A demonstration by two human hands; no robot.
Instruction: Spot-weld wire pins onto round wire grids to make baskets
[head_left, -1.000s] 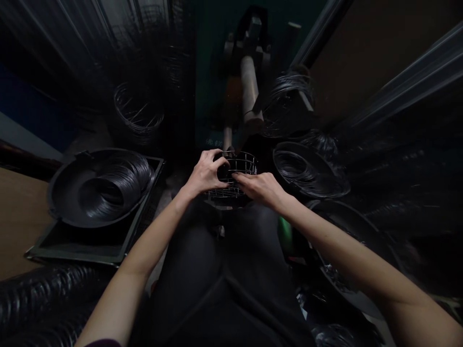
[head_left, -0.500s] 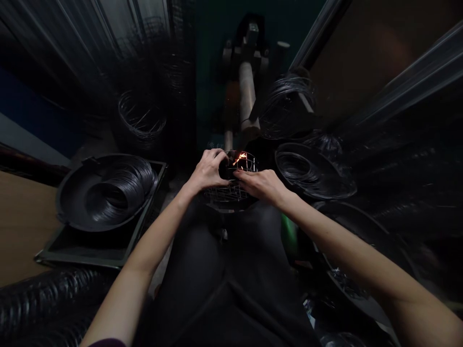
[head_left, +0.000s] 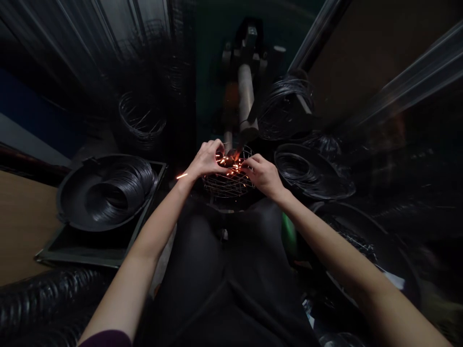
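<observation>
A round wire basket (head_left: pixel 229 187) of crossed metal rods sits low in front of me, beneath the arm of a welding machine (head_left: pixel 246 91). My left hand (head_left: pixel 209 160) curls its thumb and fingers round the basket's upper left side. On the right, my right hand (head_left: pixel 265 176) pinches at the basket's edge; any small piece between those fingertips is hidden. Orange sparks (head_left: pixel 235 166) burst between the two hands, just under the machine's electrode tip (head_left: pixel 236 155). One bright streak crosses my left wrist.
At left, a dark pan (head_left: pixel 74 205) holding wire rings (head_left: pixel 115 193) rests on a metal crate (head_left: pixel 83 258). To the right stand a pan of rings (head_left: pixel 311 168) and a larger pan (head_left: pixel 401 250). More wire coils (head_left: pixel 142 118) lie behind.
The sparks have grown and scattered wider. My right hand has lifted slightly and its fingers have bent into a pinch. My left hand has shifted slightly up and left, and the basket has tilted.
</observation>
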